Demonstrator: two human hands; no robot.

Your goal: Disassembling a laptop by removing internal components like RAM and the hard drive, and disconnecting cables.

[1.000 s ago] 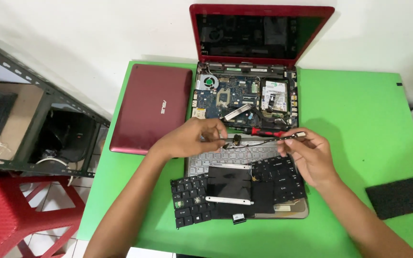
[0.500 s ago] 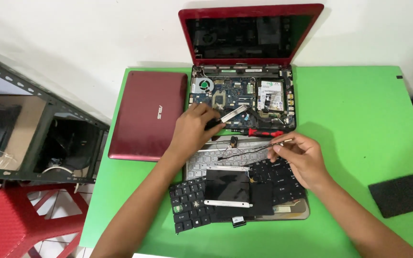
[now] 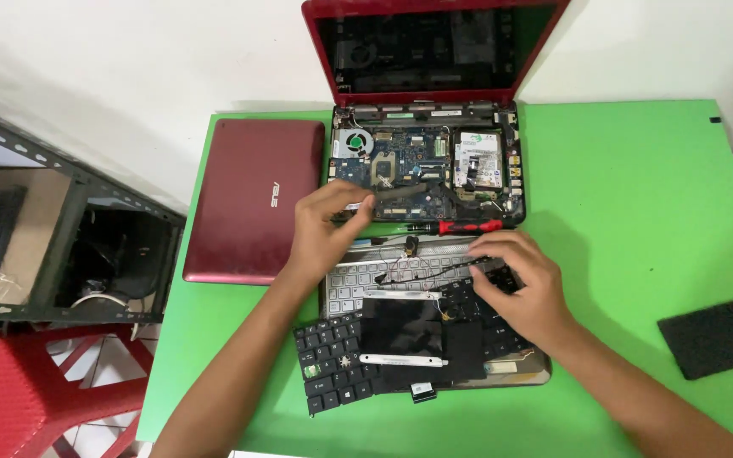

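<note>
While pinched in left hand (image 3: 324,229), grey strip (image 3: 400,193) over motherboard (image 3: 400,165); right hand (image 3: 523,284) clasping black cable (image 3: 434,270).

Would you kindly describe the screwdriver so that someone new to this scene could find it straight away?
Start at the green table and find the opened red laptop with its circuit board bare. Along that laptop's front edge, between the left hand and the right hand, lies the screwdriver. Its red-and-black handle sets it apart from the grey and black parts around it.
</note>
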